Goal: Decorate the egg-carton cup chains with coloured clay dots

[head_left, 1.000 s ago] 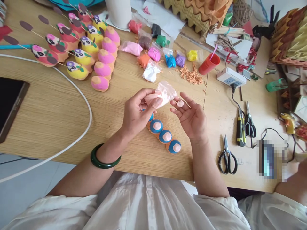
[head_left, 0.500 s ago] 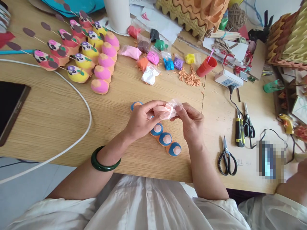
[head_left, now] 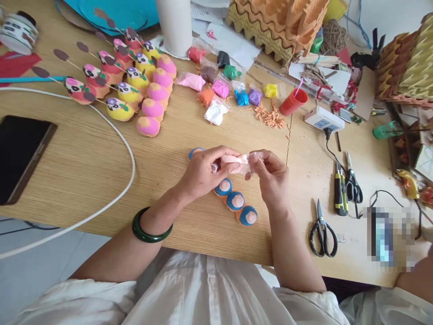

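Note:
Between my two hands is a small clear plastic bag of pale pink modelling clay [head_left: 236,163]. My left hand [head_left: 203,174] grips the bag's left side between thumb and fingers. On the other side, my right hand [head_left: 272,174] pinches the bag's right end with thumb and index finger. Below them on the table lies a strip of egg-carton cups [head_left: 236,199] coated in blue, with pale pink blobs on their tops. My left hand covers part of that strip.
Bagged coloured clay [head_left: 216,112], orange shavings [head_left: 269,116] and a red cup [head_left: 293,97] lie beyond my hands. Painted cup figures [head_left: 120,108] stand left, near a white cable [head_left: 130,158] and a tablet [head_left: 23,158]. Scissors [head_left: 322,230] and a cutter [head_left: 340,189] are at right, beside another person's arm [head_left: 417,275].
The bag looks flatter and lower between my fingers, its upper edge folded down. The whole view has shifted slightly, so the table's things appear further right and lower.

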Action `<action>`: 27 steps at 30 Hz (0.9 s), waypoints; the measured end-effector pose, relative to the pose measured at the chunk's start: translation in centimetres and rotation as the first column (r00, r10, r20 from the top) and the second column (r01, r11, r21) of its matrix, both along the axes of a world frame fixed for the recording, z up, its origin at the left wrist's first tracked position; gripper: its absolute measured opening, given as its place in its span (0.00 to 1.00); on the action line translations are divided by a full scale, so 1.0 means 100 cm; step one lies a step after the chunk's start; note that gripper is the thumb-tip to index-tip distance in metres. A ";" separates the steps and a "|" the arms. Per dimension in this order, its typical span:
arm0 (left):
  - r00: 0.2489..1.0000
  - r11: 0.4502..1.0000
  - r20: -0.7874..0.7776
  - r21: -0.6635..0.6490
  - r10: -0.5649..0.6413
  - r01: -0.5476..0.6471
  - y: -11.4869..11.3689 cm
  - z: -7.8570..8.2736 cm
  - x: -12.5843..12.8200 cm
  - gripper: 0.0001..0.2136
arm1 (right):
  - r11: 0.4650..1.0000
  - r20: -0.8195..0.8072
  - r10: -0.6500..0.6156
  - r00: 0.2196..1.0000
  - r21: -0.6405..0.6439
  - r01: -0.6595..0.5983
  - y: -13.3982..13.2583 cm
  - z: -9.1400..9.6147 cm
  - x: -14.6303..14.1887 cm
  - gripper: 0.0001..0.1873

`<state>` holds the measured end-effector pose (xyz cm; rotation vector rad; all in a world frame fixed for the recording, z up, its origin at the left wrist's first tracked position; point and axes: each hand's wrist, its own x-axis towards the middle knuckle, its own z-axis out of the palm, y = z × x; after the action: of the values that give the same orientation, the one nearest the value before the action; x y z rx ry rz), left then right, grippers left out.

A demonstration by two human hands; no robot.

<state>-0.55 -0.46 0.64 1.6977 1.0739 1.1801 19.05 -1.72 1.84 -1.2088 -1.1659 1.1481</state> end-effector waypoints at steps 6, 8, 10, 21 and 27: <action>0.998 0.994 -0.023 0.084 0.067 -0.065 -0.004 -0.003 0.004 0.08 | 0.995 -0.069 -0.077 0.995 -0.061 0.073 0.001 -0.008 -0.002 0.22; 0.996 0.994 0.034 0.070 0.087 -0.089 -0.002 -0.005 0.004 0.07 | 0.996 -0.085 -0.028 0.996 -0.086 0.020 0.002 -0.010 -0.002 0.23; 0.993 0.995 0.083 0.048 0.086 -0.090 0.001 -0.004 0.004 0.08 | 0.995 -0.086 -0.007 0.996 -0.100 -0.002 0.003 -0.010 -0.001 0.24; 0.882 0.917 0.250 -0.079 0.398 -0.391 0.014 -0.002 -0.009 0.14 | 0.961 -0.084 -0.242 0.967 -0.155 0.227 0.086 -0.009 0.013 0.26; 0.777 0.877 0.411 -0.155 0.476 -0.456 0.024 -0.006 -0.012 0.11 | 0.949 0.020 -0.260 0.965 -0.178 0.260 0.145 -0.011 -0.015 0.23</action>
<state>-1.74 1.91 -0.01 1.0605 1.2509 1.7373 17.53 12.82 0.72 -1.4500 -0.8814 1.0697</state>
